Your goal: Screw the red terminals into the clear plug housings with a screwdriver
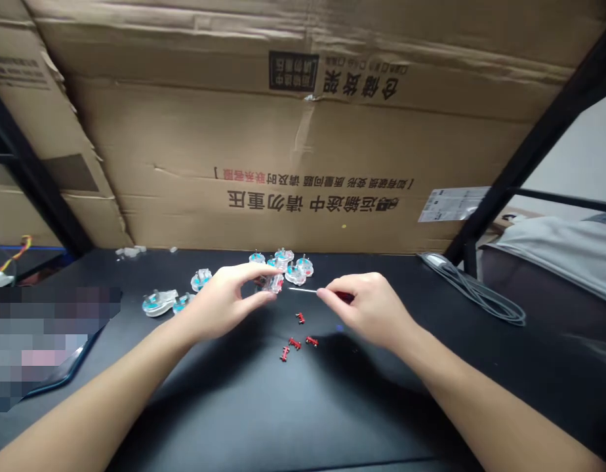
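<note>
My left hand (229,295) is closed, pinching a clear plastic plug (271,283) with a red part at its right end. A screwdriver (303,290) with a thin metal shaft and a red handle is gripped in my right hand (366,305). Its tip points left and stops a little short of the plug. Right behind the plug stands a cluster of clear plugs (296,272) with teal faces and metal pins. Below the screwdriver, several small red parts (294,343) with dark ends lie on the black tabletop (224,400).
More clear plugs (158,302) lie to the left. White scraps (130,252) sit by the cardboard wall (185,223) at the back. A coiled grey cable (475,292) lies on the right, near the black frame post (500,164). A pixelated patch covers something at far left.
</note>
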The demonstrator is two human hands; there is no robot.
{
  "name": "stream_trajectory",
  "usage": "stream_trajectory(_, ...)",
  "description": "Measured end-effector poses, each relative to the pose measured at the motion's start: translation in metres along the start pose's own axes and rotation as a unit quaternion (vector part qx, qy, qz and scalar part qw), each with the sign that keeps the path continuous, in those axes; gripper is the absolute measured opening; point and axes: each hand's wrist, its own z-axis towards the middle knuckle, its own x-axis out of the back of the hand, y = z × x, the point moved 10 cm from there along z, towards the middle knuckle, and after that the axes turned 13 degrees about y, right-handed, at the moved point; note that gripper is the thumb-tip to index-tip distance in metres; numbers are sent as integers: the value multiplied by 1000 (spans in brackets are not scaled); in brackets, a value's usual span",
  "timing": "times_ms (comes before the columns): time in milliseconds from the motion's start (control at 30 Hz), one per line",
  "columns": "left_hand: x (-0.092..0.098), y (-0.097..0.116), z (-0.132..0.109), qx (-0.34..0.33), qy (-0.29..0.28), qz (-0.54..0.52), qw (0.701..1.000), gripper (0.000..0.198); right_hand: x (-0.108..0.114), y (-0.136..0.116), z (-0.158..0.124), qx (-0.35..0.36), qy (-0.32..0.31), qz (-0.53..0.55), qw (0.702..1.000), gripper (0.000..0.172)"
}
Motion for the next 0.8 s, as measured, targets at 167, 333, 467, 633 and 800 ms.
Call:
stream_trajectory(167,1,8,-3,54,15,-256,965,31,39,-27,-1,54,140,115,982,27)
stream_trajectory(333,-5,14,-8,80,-4,-300,951,37,49,-43,-7,93,168,150,970,24)
stream_trajectory(467,-10,17,-11,79,-18,-291,953,37,48,-45,-7,102,160,157,969,25)
stream_trajectory(633,-15,19,-12,90,-33,-308,947,34,45,-45,-6,99,149,159,971,26)
stream_trajectory(800,-17,20,-12,101,-39,-324,940,32,45,-41,-7,85,151,172,970,26)
